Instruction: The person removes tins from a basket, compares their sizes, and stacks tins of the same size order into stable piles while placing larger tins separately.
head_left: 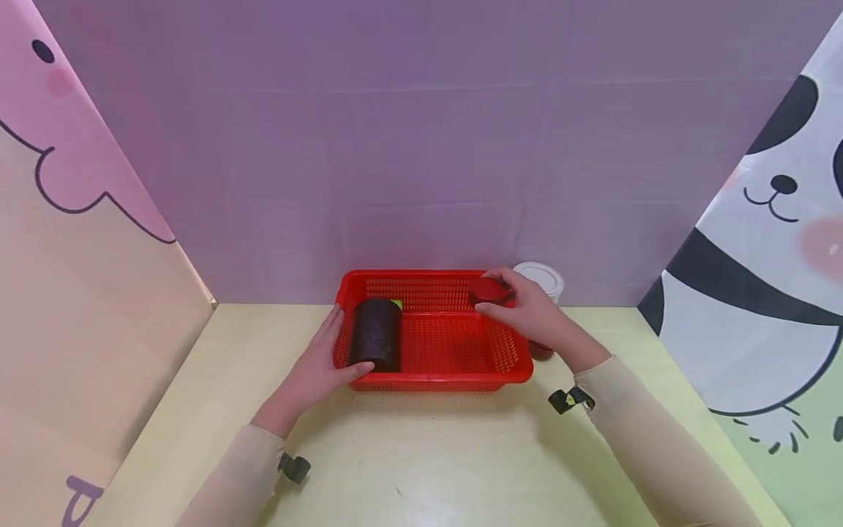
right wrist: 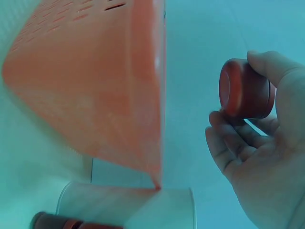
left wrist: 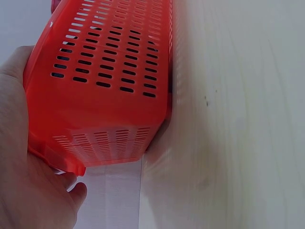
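A red plastic basket point(head_left: 435, 378) with slotted walls stands on the table. My left hand point(head_left: 320, 366) grips its left end, the thumb over the front rim and the fingers along the left side. Inside the basket at the left lies a black cylinder point(head_left: 376, 335), with a bit of something green point(head_left: 398, 304) showing behind it. My right hand point(head_left: 527, 311) holds a small round dark red container point(right wrist: 245, 89) above the basket's right end. In the right wrist view the thumb and fingers pinch it, apart from the basket wall.
A white lidded canister point(head_left: 541, 277) stands to the right of the basket, partly hidden by the right hand. Near it on the table is another dark red object point(head_left: 541, 352), mostly hidden. A purple backdrop point(head_left: 421, 146) rises behind the table.
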Demonstrator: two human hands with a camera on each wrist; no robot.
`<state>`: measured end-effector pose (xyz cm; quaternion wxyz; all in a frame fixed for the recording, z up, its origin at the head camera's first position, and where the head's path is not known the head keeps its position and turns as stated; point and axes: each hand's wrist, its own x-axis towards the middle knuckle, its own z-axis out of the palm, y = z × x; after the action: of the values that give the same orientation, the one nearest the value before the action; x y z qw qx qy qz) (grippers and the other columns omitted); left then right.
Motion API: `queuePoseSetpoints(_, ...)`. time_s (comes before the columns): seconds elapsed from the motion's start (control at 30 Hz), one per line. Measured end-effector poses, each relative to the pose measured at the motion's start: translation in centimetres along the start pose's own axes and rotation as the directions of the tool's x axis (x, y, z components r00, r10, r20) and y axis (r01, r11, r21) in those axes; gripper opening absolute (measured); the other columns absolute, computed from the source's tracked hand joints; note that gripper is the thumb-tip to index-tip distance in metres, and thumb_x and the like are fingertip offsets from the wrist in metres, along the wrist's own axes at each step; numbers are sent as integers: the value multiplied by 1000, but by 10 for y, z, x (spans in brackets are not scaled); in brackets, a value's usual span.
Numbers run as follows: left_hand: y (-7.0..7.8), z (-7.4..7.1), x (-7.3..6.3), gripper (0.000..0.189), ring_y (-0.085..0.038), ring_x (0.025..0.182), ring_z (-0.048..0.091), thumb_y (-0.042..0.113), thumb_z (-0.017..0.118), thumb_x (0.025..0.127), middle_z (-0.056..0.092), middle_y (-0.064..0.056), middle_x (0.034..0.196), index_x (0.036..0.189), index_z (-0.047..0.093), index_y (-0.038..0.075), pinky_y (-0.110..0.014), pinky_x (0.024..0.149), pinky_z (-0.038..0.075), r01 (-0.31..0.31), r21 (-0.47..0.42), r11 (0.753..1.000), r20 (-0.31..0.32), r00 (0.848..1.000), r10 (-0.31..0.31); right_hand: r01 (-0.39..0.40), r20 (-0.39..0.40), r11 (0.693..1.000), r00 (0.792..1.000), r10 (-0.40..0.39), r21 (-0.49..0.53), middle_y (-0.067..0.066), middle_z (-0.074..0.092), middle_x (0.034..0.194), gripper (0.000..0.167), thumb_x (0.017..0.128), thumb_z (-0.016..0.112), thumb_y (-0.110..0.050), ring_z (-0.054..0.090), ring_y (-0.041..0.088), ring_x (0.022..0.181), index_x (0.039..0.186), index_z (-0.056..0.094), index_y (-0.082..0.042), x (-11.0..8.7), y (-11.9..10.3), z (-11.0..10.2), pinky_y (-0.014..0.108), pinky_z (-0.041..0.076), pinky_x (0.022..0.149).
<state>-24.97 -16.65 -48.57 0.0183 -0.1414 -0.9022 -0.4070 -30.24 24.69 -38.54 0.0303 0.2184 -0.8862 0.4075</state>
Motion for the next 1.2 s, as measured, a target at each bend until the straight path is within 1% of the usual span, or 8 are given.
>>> queuePoseSetpoints(0.17,0,0,1,128,-35,170,13,60,88,88,7,-4,186,179,11,15,-66,123,40,-6,-13,1000,-11,1000,6,-41,-49,999,998,42,12,14,70,131,57,101,84,-25,69,33,109,150,61,-7,-15,10,-10,41,60,93)
queuePoseSetpoints(0.4,-1,1,1,128,-35,170,13,61,87,88,6,-4,187,179,11,15,-66,124,39,-8,-7,1000,-11,1000,8,-87,-127,996,988,86,-9,14,65,139,61,104,80,-24,66,35,116,159,57,-11,-37,27,-21,42,58,95)
queuePoseSetpoints(0.57,-1,1,0,128,-35,170,13,60,88,88,6,-4,187,180,10,16,-67,123,40,-2,-16,1000,-9,1000,2,-117,-185,992,977,107,-42,15,63,139,66,104,80,-28,65,37,118,162,54,-10,-47,38,-23,41,60,89)
queuePoseSetpoints(0.83,-1,2,1,128,-35,170,13,60,88,88,6,-4,187,179,10,15,-67,123,39,-1,-14,1000,-5,1000,1,-155,-293,988,945,146,-10,23,69,140,73,103,81,-35,66,44,126,164,52,-7,-62,48,-27,58,62,95)
queuePoseSetpoints(0.93,-1,2,1,128,-36,170,13,61,88,88,7,-4,187,179,11,15,-67,123,40,-4,-17,1000,-3,1000,4,-174,-318,984,935,154,-35,22,70,140,73,103,81,-36,66,44,127,164,53,-8,-67,54,-28,49,63,94)
queuePoseSetpoints(0.97,-1,3,1,128,-36,170,13,61,88,88,7,-4,187,179,11,15,-67,122,41,-5,-18,1000,-4,1000,5,-174,-327,984,933,152,-40,22,71,139,72,103,81,-36,67,44,126,163,53,-8,-68,56,-28,43,63,93)
queuePoseSetpoints(1.07,0,3,1,128,-36,170,13,61,88,88,7,-4,187,179,11,15,-67,122,41,-5,-20,1000,-3,1000,5,-174,-347,984,926,147,-49,21,71,138,69,103,81,-34,68,44,125,162,55,-7,-72,62,-28,23,57,88)
queuePoseSetpoints(1.2,1,2,0,128,-36,170,12,60,88,88,6,-4,187,179,11,14,-67,123,39,-6,-21,1000,-3,1000,6,-176,-350,984,925,151,-40,24,69,140,67,104,80,-27,68,46,124,160,54,-3,-75,66,-28,10,51,82)
